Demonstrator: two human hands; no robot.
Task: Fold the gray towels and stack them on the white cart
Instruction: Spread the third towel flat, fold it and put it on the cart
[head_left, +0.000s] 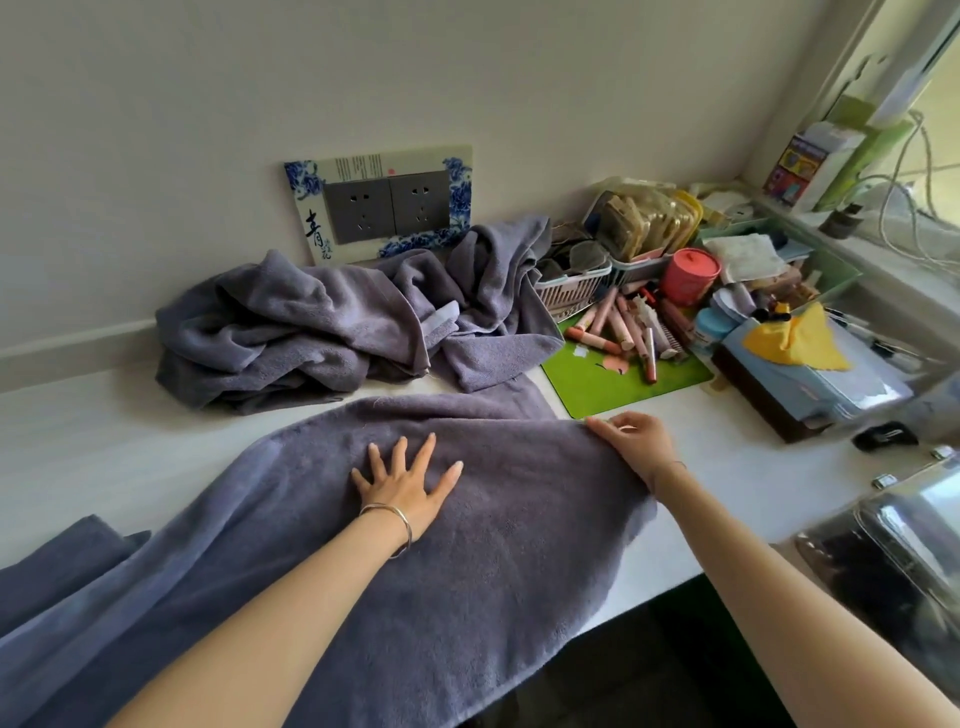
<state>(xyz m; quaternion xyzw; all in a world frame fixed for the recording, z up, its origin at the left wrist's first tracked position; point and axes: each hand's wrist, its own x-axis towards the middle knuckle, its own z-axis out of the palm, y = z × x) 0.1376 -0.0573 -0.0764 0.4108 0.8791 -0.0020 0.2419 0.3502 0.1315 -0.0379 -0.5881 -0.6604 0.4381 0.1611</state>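
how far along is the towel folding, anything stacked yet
Nothing finished shows: no folded stack in view. In hand: one spread towel on the table, left hand flat on it, right hand holding its far edge. Still to do: the crumpled towels behind it, then stacking.

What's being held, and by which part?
The right hand pinches the spread gray terry towel at its far right edge; the left hand presses flat on it.
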